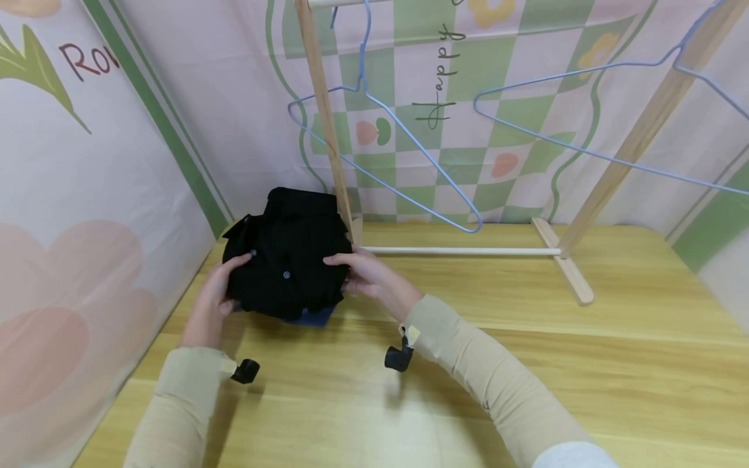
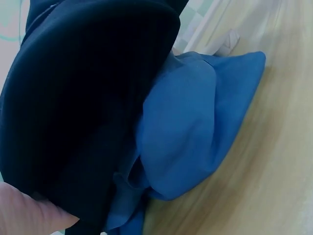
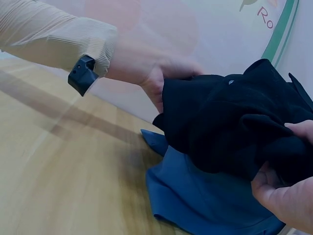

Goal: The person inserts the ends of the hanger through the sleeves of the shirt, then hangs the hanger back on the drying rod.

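Note:
Both hands grip a bunched black garment [image 1: 292, 250] with small buttons, at the back left of the table. My left hand [image 1: 218, 286] holds its left side, thumb on top of the cloth. On the opposite side my right hand [image 1: 371, 276] pinches the edge between thumb and fingers. Under the black garment lies a blue cloth [image 2: 186, 127], crumpled on the table. The right wrist view shows the black garment raised above part of the blue cloth [image 3: 195, 196]. Most of the left fingers are hidden behind the fabric.
A wooden clothes rack [image 1: 629, 149] with a white lower bar [image 1: 462, 251] stands at the back of the wooden table [image 1: 497, 383]. Two blue wire hangers hang from it, one at the left [image 1: 409, 133] and one at the right [image 1: 573, 149]. A printed curtain closes off the left side.

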A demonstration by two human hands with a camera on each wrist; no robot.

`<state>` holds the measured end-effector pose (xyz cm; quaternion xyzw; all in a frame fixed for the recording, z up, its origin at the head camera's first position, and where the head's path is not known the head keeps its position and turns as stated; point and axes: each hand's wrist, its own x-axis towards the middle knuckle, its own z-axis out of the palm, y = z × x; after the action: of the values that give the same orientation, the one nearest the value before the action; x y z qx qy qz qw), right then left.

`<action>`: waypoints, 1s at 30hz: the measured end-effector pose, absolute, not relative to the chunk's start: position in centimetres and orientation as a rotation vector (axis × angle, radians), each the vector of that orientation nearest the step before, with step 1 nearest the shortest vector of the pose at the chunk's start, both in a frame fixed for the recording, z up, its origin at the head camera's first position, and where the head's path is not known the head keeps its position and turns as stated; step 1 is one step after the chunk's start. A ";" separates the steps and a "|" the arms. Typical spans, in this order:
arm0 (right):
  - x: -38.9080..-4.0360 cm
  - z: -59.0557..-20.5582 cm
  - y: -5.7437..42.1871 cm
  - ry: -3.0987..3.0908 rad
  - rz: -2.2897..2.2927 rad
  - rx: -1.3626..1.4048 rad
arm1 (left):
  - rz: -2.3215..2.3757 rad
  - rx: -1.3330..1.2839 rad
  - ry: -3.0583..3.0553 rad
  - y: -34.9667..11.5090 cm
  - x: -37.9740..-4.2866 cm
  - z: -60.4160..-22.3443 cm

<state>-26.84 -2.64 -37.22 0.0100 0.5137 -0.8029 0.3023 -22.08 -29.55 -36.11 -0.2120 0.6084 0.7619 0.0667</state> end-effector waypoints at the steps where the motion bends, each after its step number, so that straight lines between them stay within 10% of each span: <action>1: -26.8 -37.2 -2.6 1.371 -2.126 0.021 | 2.300 -0.641 1.847 -29.5 -22.0 -35.9; 30: -26.6 -34.8 0.8 1.449 -1.989 -0.212 | 2.374 -0.374 1.849 -27.8 -20.2 -32.8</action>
<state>-26.58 0.77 -34.79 -0.0811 0.5539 -0.7603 0.3296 -20.18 -27.78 -32.77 -0.1232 0.6088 0.7818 0.0548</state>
